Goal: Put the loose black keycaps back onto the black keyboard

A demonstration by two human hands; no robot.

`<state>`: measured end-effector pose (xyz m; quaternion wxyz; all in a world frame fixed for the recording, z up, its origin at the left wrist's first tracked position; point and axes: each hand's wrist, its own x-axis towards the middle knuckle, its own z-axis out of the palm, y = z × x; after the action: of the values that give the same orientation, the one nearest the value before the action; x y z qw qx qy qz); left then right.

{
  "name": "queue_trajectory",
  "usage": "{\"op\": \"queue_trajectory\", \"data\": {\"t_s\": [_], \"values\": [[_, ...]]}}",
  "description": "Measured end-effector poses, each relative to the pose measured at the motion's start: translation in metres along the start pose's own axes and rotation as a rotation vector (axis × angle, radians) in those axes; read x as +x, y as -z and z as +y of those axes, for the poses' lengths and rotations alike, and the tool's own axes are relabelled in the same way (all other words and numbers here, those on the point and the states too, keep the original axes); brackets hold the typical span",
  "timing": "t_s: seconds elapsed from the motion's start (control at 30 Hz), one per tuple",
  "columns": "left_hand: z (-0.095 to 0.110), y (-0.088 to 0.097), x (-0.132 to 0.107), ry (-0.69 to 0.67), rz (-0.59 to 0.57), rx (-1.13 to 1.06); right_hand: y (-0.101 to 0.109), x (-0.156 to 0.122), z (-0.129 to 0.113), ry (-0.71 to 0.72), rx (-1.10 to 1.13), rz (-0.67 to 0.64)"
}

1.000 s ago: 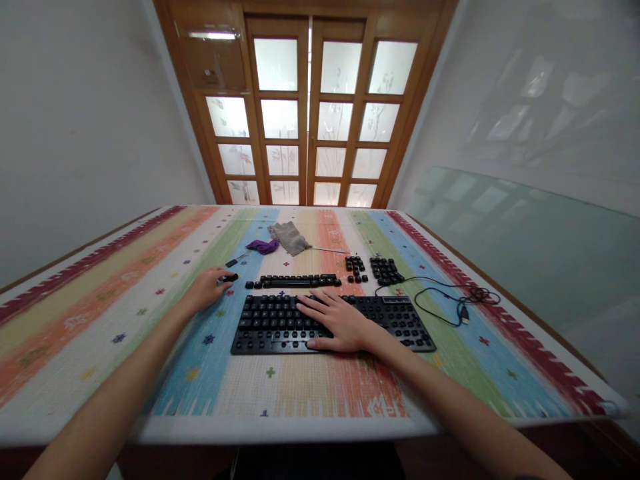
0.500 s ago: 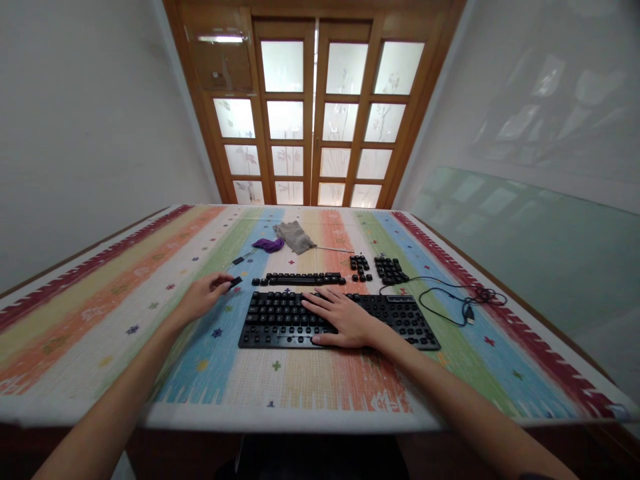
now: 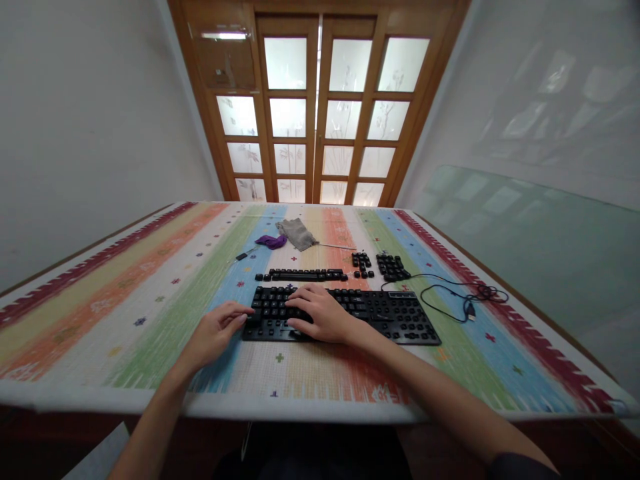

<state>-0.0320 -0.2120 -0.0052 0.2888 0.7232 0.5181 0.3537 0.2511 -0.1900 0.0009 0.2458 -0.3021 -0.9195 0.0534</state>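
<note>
A black keyboard (image 3: 390, 317) lies on the striped tablecloth (image 3: 125, 293) in front of me. My left hand (image 3: 213, 335) is at the keyboard's left end, fingers pressed together on a small black keycap that merges with the dark keys. My right hand (image 3: 320, 315) rests on the left half of the keyboard, fingers spread and slightly bent over the keys, holding nothing. Just behind the keyboard lies a row of loose black keycaps (image 3: 300, 275).
Two clusters of keycaps (image 3: 361, 265) (image 3: 393, 267) sit behind the keyboard's right half. Its cable (image 3: 450, 292) coils to the right. Farther back lie a grey cloth (image 3: 296, 233), a purple item (image 3: 273, 241) and a small black tool (image 3: 243, 256). A wooden door stands behind the table.
My left hand has moved from the cloth beside the keycap row to the keyboard's left end, bringing the small black keycap. My right hand slid left along the keys and its fingers bent.
</note>
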Motion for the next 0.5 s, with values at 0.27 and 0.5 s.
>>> {"op": "queue_trajectory", "data": {"t_s": [0.27,0.5], "values": [[-0.003,-0.011,-0.003,0.06,0.052,-0.002,-0.027,0.037,-0.029,0.068,-0.098,-0.039],[-0.003,-0.02,-0.008,0.055,0.163,0.002,-0.039,0.043,-0.037,0.033,-0.176,-0.085]]}}
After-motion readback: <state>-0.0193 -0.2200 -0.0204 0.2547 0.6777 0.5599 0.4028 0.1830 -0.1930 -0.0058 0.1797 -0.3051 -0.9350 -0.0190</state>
